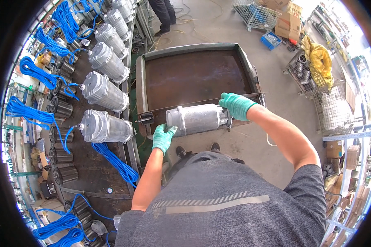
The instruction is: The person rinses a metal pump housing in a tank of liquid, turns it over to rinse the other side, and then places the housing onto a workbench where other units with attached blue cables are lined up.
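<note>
A silver cast-metal motor housing (200, 118) lies on its side along the near edge of a dark, shallow metal tray table (198, 74). My left hand (163, 138), in a green glove, grips its left end, the thumb showing in front and the other fingers partly hidden. At the opposite end, my gloved right hand (236, 106) is closed over the far corner, where rods and a flange stick out. The exact hold of its fingertips is hidden. A small dark clamp-like fitting (145, 118) sits on the tray rim, left of the housing.
Left of me, a long bench (95, 173) carries a row of similar silver housings (105, 91) with coiled blue cables (22, 109) and dark cylinders (62, 107). Wire baskets (334, 107), a yellow sack (319, 59) and cartons (287, 25) stand at right. Another person's legs (163, 14) show beyond.
</note>
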Demonstrator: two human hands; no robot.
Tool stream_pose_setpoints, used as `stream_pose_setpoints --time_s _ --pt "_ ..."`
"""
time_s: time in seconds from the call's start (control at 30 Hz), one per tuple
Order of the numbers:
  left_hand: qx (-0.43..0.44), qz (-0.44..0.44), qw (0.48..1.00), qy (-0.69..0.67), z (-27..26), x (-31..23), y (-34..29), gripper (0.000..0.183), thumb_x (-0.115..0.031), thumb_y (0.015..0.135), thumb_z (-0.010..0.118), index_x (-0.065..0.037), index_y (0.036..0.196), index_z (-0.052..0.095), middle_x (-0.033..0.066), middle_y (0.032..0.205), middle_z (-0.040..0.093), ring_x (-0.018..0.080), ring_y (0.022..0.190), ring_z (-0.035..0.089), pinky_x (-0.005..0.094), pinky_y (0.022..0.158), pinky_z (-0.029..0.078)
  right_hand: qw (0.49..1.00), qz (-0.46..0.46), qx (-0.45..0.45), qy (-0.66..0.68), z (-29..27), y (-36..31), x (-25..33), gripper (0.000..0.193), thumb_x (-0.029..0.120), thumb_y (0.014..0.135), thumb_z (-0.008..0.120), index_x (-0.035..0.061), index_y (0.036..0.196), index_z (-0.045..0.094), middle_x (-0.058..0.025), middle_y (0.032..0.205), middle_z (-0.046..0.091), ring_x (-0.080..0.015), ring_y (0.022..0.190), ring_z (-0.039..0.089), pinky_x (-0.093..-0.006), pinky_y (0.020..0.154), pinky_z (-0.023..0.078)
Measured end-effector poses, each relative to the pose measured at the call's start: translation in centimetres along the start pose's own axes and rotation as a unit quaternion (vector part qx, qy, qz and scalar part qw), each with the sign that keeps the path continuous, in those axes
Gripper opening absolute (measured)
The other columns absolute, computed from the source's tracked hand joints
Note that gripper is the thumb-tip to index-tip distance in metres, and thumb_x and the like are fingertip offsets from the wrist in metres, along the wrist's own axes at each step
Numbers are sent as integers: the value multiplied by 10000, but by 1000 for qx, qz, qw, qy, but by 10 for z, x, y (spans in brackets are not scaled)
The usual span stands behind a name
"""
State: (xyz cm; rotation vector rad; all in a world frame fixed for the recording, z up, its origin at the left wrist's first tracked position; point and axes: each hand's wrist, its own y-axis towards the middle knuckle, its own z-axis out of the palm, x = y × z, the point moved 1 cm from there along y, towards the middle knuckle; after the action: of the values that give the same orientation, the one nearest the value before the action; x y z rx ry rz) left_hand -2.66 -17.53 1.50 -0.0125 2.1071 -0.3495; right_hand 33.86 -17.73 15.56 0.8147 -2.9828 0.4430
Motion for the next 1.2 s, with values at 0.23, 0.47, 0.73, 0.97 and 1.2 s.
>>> stream_pose_setpoints --time_s 0.23,0.47,0.73,0.97,1.2 --pt "-1 -23 1000 -13 -3 -6 -3 496 -323 857 863 31 1167 703 95 1030 746 177 888 656 347 856 532 986 -93 -68 -118 -22 -7 2 165 47 833 667 119 972 719 -104 1038 655 -288 987 664 -379 875 550" --pt "13 5 1000 -21 -4 -5 -1 437 -324 902 813 22 1156 727 102 1025 758 187 892 669 353 857 531 894 227 -313 226 -12 -65 -59 207 86 805 709 31 1005 712 -180 899 713 -338 832 712 -395 766 574" --pt "-91 -63 985 -130 -52 38 -24 523 -428 1004 674 -14 1324 668 93 1188 715 190 1050 639 331 962 486 509 495 -413 570 120 -146 -138 130 120 952 687 0 914 655 -79 778 683 -163 628 663 -296 518 551" --pt "-289 -99 952 -33 -146 85 -78 462 -347 1016 642 0 1321 660 86 1204 704 200 1061 637 344 957 496 156 509 -474 702 244 -136 -140 81 66 1001 590 -14 1011 593 -145 818 680 -270 617 691 -405 570 653" --pt "-386 -231 876 172 -229 174 -133 625 -357 977 693 55 1423 548 230 1401 617 344 1253 615 426 1084 462 497 658 -325 463 235 -136 -115 248 195 1019 591 16 1184 546 -128 824 687 -244 560 652 -378 497 588"
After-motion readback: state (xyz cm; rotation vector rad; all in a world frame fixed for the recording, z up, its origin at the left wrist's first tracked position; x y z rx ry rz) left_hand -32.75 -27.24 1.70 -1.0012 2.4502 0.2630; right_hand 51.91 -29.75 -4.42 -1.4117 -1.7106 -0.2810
